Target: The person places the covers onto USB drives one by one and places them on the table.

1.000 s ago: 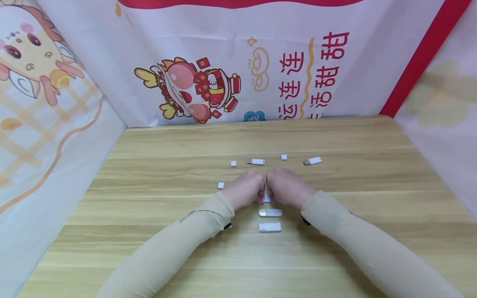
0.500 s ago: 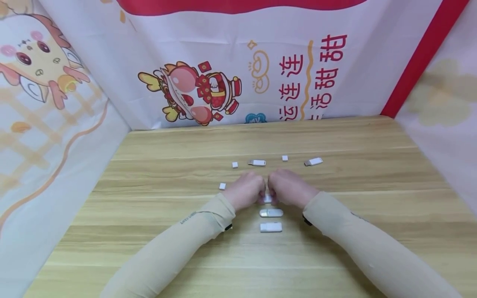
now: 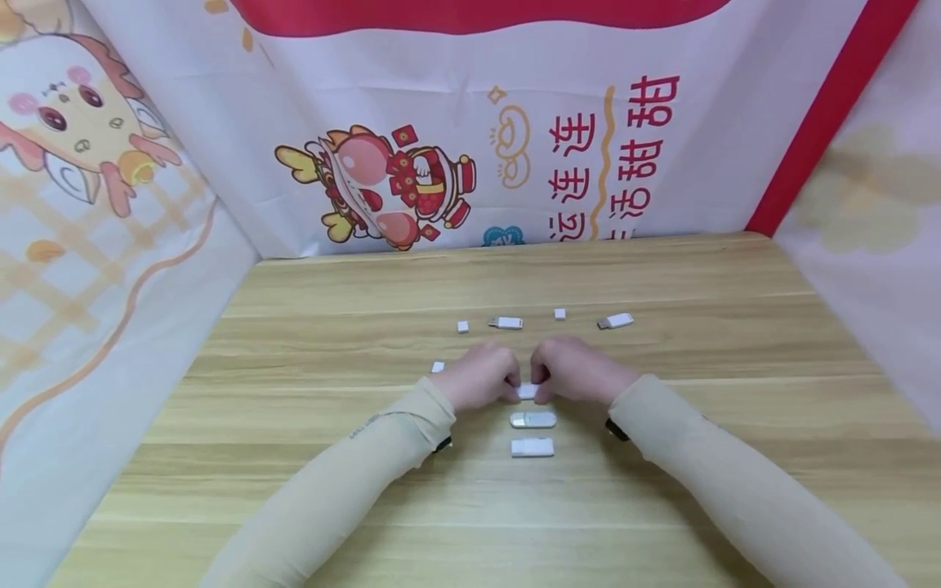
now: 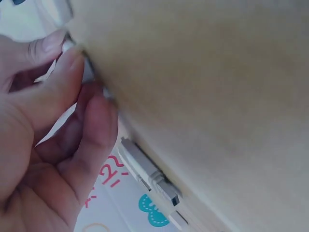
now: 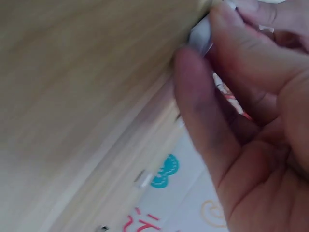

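Head view, mid-frame: we see the left hand (image 3: 481, 376) and the right hand (image 3: 581, 371) facing each other, each with fingers pinched on one end of a white USB stick (image 3: 527, 392), whose middle shows between them. Just below lie a rounded USB stick (image 3: 532, 420) and a rectangular USB stick (image 3: 532, 447), making a column. Above the hands we find an uncapped USB stick (image 3: 507, 323), another uncapped stick (image 3: 615, 321) farther right, and small white caps (image 3: 462, 327).

We judge the step to be either working the held stick's cap or squaring it with the column; we cannot tell which. Next seems to call for a straight, level motion that spares the rounded one just below. The surface (image 3: 470, 523) offers room at frame left, right and bottom; its far edge meets a printed cloth (image 3: 441, 82), well apart from the hands.

Left wrist view, upper left: we see thumb and fingers clamped on the held stick. Lower centre, a stick with a bare connector (image 4: 145, 162) lies near; we cannot match it to the head view.

Right wrist view, upper right: we see the fingers closed on its pale end, any seam lost in blur.
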{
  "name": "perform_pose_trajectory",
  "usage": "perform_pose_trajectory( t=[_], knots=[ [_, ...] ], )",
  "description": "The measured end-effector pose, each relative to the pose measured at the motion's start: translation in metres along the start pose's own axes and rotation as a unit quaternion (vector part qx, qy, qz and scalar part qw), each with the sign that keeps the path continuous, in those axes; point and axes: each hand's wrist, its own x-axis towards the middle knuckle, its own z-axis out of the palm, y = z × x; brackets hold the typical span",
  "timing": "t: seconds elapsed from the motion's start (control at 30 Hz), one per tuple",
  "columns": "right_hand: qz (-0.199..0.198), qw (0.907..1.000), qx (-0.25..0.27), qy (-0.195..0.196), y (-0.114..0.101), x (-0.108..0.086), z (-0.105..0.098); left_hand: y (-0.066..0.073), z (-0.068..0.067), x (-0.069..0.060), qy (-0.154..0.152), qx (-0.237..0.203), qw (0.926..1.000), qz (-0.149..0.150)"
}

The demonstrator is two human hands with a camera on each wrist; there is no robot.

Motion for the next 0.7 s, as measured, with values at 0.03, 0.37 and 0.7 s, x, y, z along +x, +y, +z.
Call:
perform_pose_trajectory(
  t=[0.03, 0.37, 0.7],
  knots=[
    [-0.006, 1.0000, 0.005, -0.004, 0.003, 0.001, -0.002, -0.001, -0.002, 0.001, -0.008, -0.003, 1.0000, 0.000],
    [-0.051, 0.9973, -0.045, 0.029, 0.032, -0.014, -0.042, -0.005, -0.024, 0.014, -0.006, 0.004, 0.9999, 0.015],
    [-0.016, 0.9913, -0.112, 0.068, 0.077, -0.025, -0.092, -0.001, -0.051, 0.084, 0.029, 0.047, 0.9984, -0.013]
  ],
)
